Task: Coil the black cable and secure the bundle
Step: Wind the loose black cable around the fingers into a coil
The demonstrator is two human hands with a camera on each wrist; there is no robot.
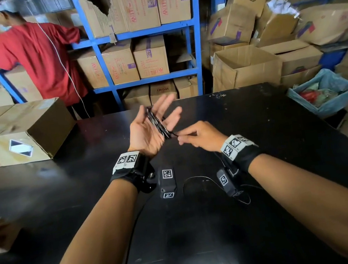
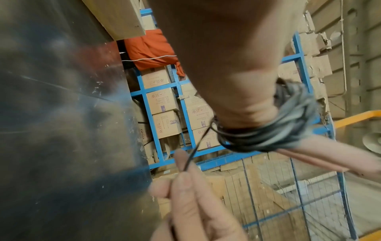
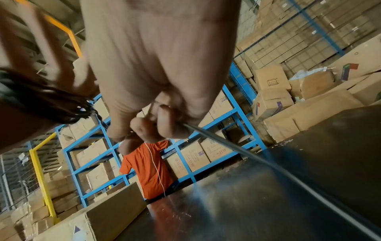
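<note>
Cable [image 1: 158, 124] mostly coiled: many loops wrapped round left hand [image 1: 146, 131], its fingers straight and spread. Right hand [image 1: 200, 138] pinches the loose strand beside the coil; tail length probably short, view blurred. Securing not done. Worktop [image 1: 258, 142] open right and near; box [image 1: 25, 133] crowds left.

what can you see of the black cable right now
The thin, glossy black cable is mostly wound in many loops around the open left hand, crossing the palm and the base of the fingers. The loops lie bunched together, not yet tied. One strand leaves the bundle and runs to the right hand, whose fingertips pinch it. Past that grip, in the right wrist view, a loose length trails down toward the dark glossy table.
</note>
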